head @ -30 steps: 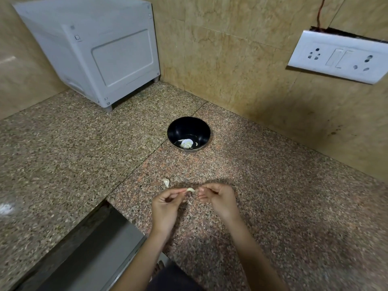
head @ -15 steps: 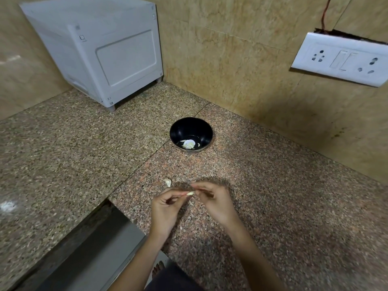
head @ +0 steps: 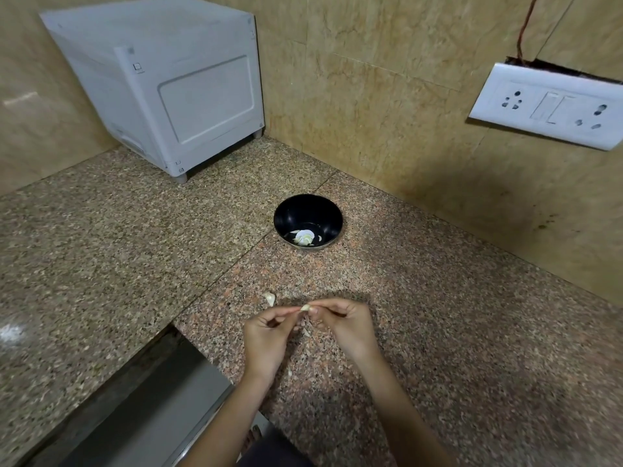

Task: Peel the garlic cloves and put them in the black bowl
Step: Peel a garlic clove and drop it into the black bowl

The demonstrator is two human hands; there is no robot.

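I see left hand [head: 266, 335] and right hand [head: 347, 328] both pinched on one clove [head: 305, 308], just above the tabletop [head: 438, 332]. The bowl [head: 303, 210] sits beyond, well apart, pale garlic [head: 303, 236] inside. A spare clove [head: 269, 298] lies near the left fingertips. Back-left, a white appliance [head: 161, 82]; socket plate [head: 546, 106] on right wall.

One black bowl [head: 308, 210], one pinched garlic clove [head: 305, 308], one lying clove [head: 269, 298] (bowl's contents uncountable), one appliance [head: 175, 89].
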